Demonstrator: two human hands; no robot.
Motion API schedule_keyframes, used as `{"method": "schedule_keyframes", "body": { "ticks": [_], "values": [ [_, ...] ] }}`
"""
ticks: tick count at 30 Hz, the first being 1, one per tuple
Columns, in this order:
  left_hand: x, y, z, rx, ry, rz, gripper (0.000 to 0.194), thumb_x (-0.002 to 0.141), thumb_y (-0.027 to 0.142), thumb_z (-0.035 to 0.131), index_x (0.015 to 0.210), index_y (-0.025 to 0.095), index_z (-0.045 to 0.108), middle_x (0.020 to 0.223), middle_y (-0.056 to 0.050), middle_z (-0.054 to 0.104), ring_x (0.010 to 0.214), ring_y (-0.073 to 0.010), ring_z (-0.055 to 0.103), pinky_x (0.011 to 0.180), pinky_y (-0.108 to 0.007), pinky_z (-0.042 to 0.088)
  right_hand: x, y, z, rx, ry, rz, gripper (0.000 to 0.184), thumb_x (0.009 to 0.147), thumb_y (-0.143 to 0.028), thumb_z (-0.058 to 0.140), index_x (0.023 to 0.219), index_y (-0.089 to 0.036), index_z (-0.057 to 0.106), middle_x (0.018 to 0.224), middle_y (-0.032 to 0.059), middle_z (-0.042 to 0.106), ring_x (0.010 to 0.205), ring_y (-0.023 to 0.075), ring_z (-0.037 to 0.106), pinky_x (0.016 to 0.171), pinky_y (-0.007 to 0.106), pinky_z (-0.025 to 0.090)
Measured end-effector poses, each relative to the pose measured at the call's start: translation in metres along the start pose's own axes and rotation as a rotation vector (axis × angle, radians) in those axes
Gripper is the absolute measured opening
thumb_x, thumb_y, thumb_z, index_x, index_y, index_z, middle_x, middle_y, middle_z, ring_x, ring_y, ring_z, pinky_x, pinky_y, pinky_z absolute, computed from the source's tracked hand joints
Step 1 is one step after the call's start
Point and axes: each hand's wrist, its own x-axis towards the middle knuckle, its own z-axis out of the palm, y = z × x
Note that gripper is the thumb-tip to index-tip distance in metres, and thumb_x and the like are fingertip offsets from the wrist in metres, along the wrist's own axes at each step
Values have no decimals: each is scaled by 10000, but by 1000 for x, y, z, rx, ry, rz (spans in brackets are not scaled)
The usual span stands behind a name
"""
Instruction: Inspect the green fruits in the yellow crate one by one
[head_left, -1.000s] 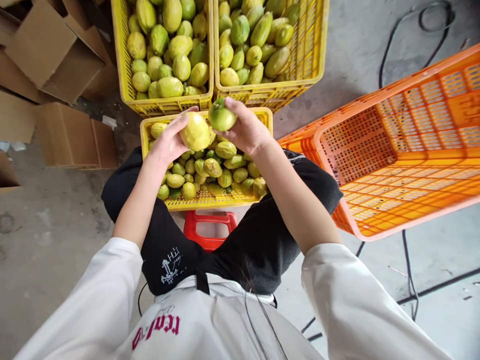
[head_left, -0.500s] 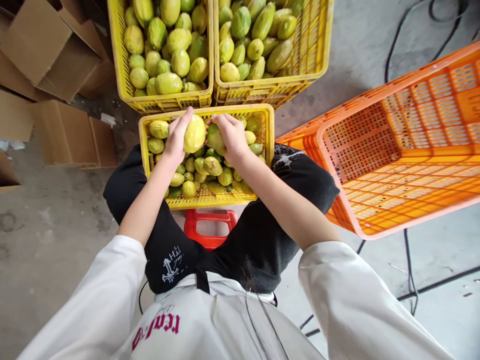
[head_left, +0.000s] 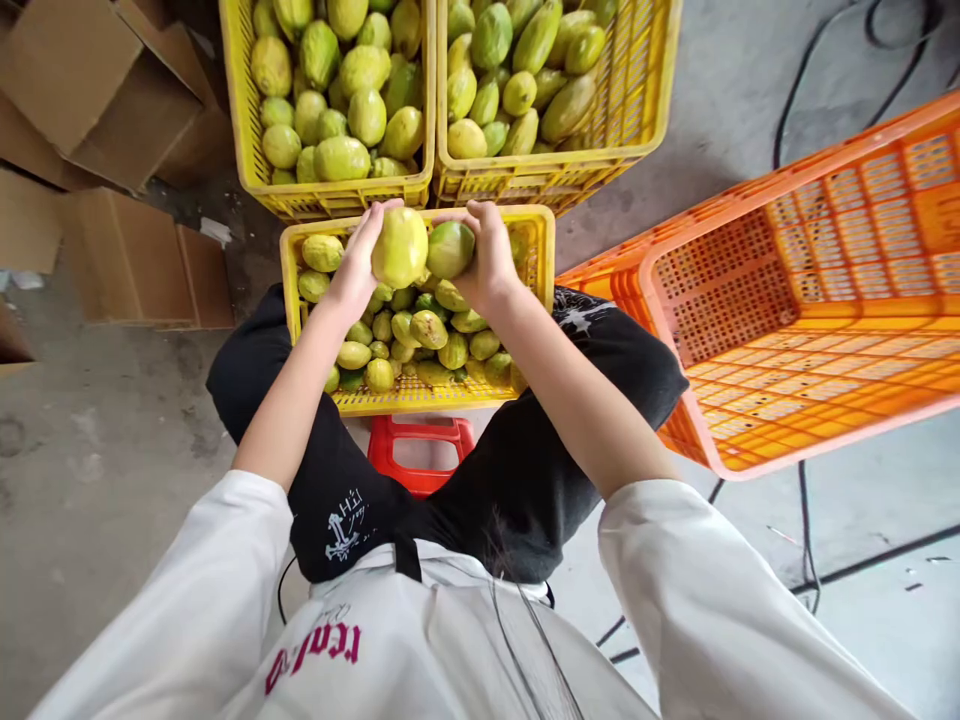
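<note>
My left hand (head_left: 361,265) is closed round a large yellow papaya (head_left: 400,247), with the thumb side hidden behind it. In my right hand (head_left: 486,258) sits a smaller green papaya (head_left: 450,249), gripped from its right side. The two fruits are held side by side, almost touching, above a low yellow crate (head_left: 420,402). Inside that crate lie several smaller green and yellow papayas (head_left: 428,328), some of them covered by my hands.
Two taller yellow crates of papayas, a left one (head_left: 337,190) and a right one (head_left: 547,168), stand beyond. An orange crate (head_left: 817,330) lies tilted at right. Cardboard boxes (head_left: 127,255) are at left, a red stool (head_left: 422,440) below, black cables (head_left: 806,530) on the floor.
My right hand has turned and lifted the green papaya, bringing it into fuller view. My left hand has shifted slightly up and right with the yellow papaya.
</note>
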Motion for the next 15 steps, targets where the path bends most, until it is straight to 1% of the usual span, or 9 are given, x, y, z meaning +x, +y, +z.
{"method": "schedule_keyframes", "body": {
  "ticks": [2,3,4,5,7,9,11,13,15],
  "values": [
    [1,6,-6,-61,-75,-67,90,997,340,570,1014,272,627,1159,-21,721,1392,-250,516,1103,-442,494,-1,-8,-5,28,-52,14,136,920,-374,601,861,-252,609,717,-18,629,894,171,633,728,250,525],
    [1,8,-9,-89,-99,-70,52,990,291,575,1018,260,606,1167,-26,716,1386,-252,522,1111,-463,487,-3,-12,-8,30,-79,3,49,900,-292,610,886,-247,623,747,-24,642,896,165,635,725,244,523],
    [2,9,-11,-104,-104,-63,36,981,266,587,1015,254,590,1163,-30,716,1379,-252,528,1117,-472,481,-5,-14,-10,23,-112,-16,39,868,-237,639,907,-241,639,787,-27,659,906,163,641,732,243,527],
    [1,9,-12,-103,-94,-53,48,974,266,605,1014,252,583,1149,-34,718,1374,-253,532,1122,-468,476,-7,-15,-11,5,-147,-40,98,831,-211,687,920,-235,655,830,-27,675,919,165,649,746,247,536],
    [0,10,-12,-69,-51,-40,97,959,306,640,1025,251,597,1105,-40,723,1372,-263,537,1119,-441,473,-12,-14,-12,-43,-221,-81,184,776,-237,785,927,-215,682,897,-10,694,928,176,661,781,267,559],
    [-2,10,-11,-16,-37,-44,177,930,365,682,1050,244,632,1053,-44,723,1356,-282,557,1088,-419,491,-15,-10,-10,-55,-254,-81,193,796,-301,796,912,-191,686,911,15,694,910,180,658,805,299,582],
    [-4,8,-9,7,-90,-44,248,872,378,741,1051,227,660,1028,-49,719,1305,-302,600,1039,-413,517,-16,-4,-5,-50,-215,-55,164,853,-326,745,884,-190,660,888,17,678,897,178,648,826,331,601],
    [-5,2,-6,19,-133,-17,305,783,368,823,1009,225,676,1014,-43,722,1230,-304,645,1000,-406,536,-13,3,-2,-83,-132,-41,147,865,-305,727,858,-205,620,854,4,655,897,183,649,857,371,612],
    [-4,-6,-2,26,-100,18,326,722,382,874,939,241,676,984,-24,732,1178,-297,662,990,-402,543,-6,10,-1,-152,-45,-41,180,852,-310,741,832,-216,589,822,-7,632,883,193,660,869,415,616]
  ]
}}
